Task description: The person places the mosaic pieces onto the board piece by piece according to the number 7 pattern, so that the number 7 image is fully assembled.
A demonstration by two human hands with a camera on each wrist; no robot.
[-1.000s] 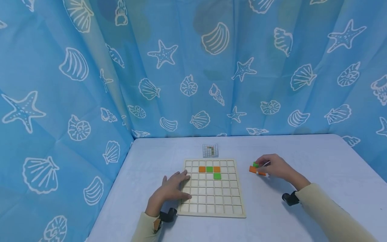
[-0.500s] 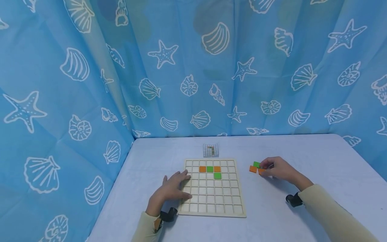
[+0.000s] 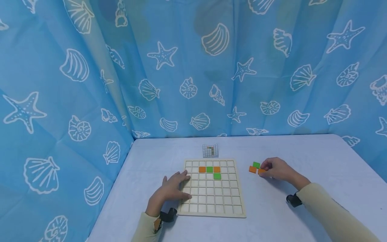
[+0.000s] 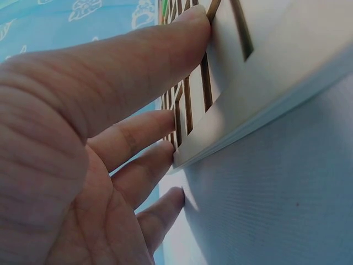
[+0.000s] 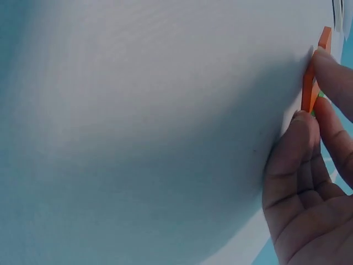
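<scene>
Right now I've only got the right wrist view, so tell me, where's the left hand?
Observer: The left hand rests at the left edge of the gridded board.
Operator: Is anything set in it?
Observer: Yes, two orange tiles and two green tiles.
Operator: And where does the other hand sit?
Observer: The right hand is to the right of the board, apart from it.

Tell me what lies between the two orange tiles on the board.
A green tile lies between those orange tiles, as the head view shows.
</scene>
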